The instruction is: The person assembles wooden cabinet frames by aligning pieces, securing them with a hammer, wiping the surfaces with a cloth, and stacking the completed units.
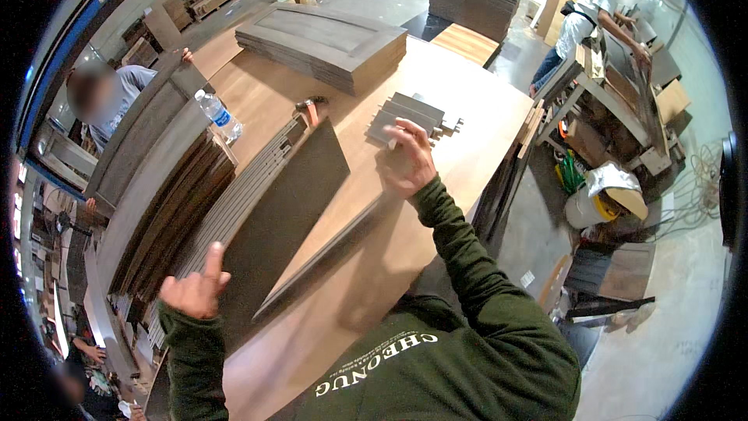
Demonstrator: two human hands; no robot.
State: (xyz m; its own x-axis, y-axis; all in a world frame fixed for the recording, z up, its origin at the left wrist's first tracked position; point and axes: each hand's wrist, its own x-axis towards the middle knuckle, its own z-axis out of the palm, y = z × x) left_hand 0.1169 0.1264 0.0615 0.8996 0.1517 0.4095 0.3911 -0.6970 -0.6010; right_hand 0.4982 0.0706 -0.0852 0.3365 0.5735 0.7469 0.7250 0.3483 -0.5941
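Observation:
My left hand [192, 290] is at the lower left, over the near end of a row of grey-brown boards [241, 206] standing on edge. Its index finger points up and the others are curled; nothing shows in it. My right hand [411, 160] is raised over the worktable, fingers bent and apart, with no held thing visible. Just beyond it lies a small stack of short grey wood pieces [409, 113] with notched ends. A broad dark panel [292, 214] leans against the row, and a long thin dark strip [331, 253] lies between my hands.
On the light wooden worktable [483, 117] are a stack of framed grey panels [323, 39], an orange-handled hammer [312, 111] and a water bottle [218, 115]. One person [117, 97] holds a panel at left; another [592, 19] works at a bench at right, near a bucket [586, 209].

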